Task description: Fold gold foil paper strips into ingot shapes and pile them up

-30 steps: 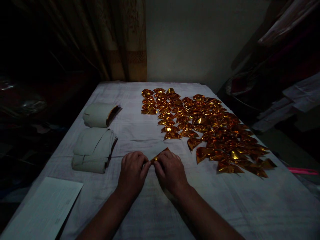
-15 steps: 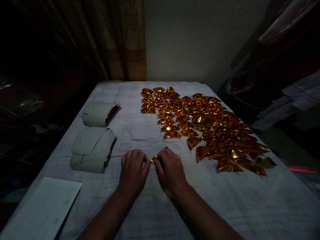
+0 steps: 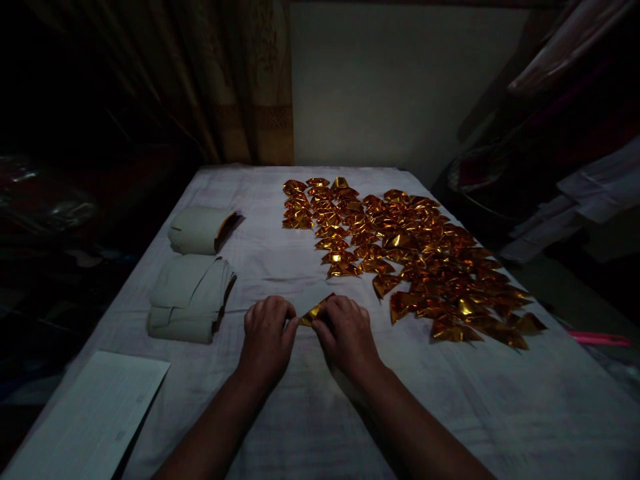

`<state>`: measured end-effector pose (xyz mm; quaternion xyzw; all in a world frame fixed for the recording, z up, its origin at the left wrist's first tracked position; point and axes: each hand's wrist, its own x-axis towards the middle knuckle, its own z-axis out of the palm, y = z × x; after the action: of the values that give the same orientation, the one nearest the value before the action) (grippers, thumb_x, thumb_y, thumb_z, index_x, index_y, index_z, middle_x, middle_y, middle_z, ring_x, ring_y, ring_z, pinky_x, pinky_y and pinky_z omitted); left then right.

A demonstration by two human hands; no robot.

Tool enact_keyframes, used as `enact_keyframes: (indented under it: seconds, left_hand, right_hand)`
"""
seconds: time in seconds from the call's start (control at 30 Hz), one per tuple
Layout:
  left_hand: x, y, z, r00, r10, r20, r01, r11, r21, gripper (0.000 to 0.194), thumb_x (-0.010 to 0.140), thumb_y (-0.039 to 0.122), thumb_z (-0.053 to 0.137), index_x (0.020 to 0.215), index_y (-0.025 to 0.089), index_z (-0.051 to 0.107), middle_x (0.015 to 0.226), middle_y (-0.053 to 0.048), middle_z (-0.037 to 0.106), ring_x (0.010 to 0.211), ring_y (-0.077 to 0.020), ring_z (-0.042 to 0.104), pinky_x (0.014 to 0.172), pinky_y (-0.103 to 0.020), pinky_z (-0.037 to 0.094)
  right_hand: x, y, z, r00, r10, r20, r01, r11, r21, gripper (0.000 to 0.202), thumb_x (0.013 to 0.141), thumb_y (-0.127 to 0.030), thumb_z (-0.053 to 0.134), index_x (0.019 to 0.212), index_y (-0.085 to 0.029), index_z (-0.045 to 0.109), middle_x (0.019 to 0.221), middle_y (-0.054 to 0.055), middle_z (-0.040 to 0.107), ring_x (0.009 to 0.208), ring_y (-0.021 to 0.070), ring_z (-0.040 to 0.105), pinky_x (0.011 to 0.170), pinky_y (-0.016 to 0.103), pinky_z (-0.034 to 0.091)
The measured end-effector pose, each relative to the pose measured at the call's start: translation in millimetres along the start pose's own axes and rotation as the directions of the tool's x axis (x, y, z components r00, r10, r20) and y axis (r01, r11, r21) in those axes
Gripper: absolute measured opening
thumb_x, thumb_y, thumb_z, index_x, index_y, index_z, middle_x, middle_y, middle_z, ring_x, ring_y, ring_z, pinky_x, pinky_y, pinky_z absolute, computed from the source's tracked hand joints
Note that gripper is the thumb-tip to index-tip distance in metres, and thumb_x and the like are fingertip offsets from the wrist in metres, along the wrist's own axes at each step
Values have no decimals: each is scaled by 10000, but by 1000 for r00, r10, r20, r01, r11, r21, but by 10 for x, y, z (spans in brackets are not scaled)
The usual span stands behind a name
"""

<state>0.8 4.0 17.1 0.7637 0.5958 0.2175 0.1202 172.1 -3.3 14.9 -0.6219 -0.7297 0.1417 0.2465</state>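
A sheet of gold foil paper (image 3: pixel 313 301) lies on the table between my hands, its pale back upward and its near edge folded over to show a gold strip. My left hand (image 3: pixel 266 332) pinches the sheet's left end with thumb and fingers closed. On the other side, my right hand (image 3: pixel 346 331) has its fingers closed on the gold fold, thumb along the near edge. Both hands cover the ends of the sheet. Several gold foil folded shapes (image 3: pixel 400 241) are spread in rows, beyond my hands and off to the right.
At the left are two curved stacks of pale-backed paper, a farther stack (image 3: pixel 197 230) and a nearer stack (image 3: pixel 187 287). A pale booklet or sheet (image 3: pixel 93 410) lies at the near left. A white cloth (image 3: pixel 310 427) covers the table. Beyond the right edge is a pink object (image 3: pixel 600 338).
More of the gold fold shows between my hands now, and my right thumb has shifted slightly right along it. The whole view has also tilted a little.
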Motion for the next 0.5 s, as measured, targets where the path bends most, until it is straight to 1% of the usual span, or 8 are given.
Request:
enact_keyframes:
  seconds: [0.17, 0.23, 0.33, 0.4, 0.5]
  left_hand:
    - [19, 53, -12, 1000, -2, 2, 2, 999, 47, 38, 892, 202, 575, 872, 230, 560, 918, -26, 614, 925, -243, 553, 888, -431, 387]
    - [38, 103, -5, 1000, 1, -16, 0, 997, 82, 44, 895, 251, 600, 875, 230, 567, 904, -29, 615, 924, -251, 555, 894, -441, 385]
    - [63, 158, 27, 999, 5, -44, 1, 993, 120, 134, 895, 348, 631, 879, 227, 577, 888, -37, 614, 920, -263, 555, 894, -451, 384]
    - [69, 160, 48, 999, 5, -47, 1, 992, 129, 142, 901, 355, 631, 889, 224, 580, 899, -39, 616, 929, -263, 554, 897, -448, 382]
    - [60, 114, 54, 1000, 2, -27, 2, 993, 116, 105, 906, 322, 626, 904, 225, 583, 922, -31, 621, 945, -249, 557, 907, -433, 381]
  right_hand:
    - [-7, 13, -21, 1000, 18, -14, -18, 1000, 11, 13, 899, -245, 645, 901, -236, 636, 1022, 46, 646, 994, 237, 561, 849, 375, 352]
    - [-4, 9, -18, 1000, 24, -19, -23, 1000, 9, 25, 899, -253, 651, 904, -233, 638, 1023, 49, 648, 992, 239, 561, 854, 379, 354]
    - [1, 7, -19, 999, 31, -18, -31, 1000, 8, 46, 888, -249, 674, 904, -229, 635, 1022, 46, 650, 983, 238, 564, 855, 377, 355]
    - [3, 10, -21, 999, 32, -16, -32, 999, 6, 62, 879, -243, 686, 903, -228, 631, 1020, 44, 651, 985, 237, 564, 855, 373, 354]
    - [0, 20, -14, 999, 35, -12, -35, 999, 2, 81, 868, -246, 697, 900, -227, 624, 1024, 41, 650, 988, 236, 563, 852, 368, 351]
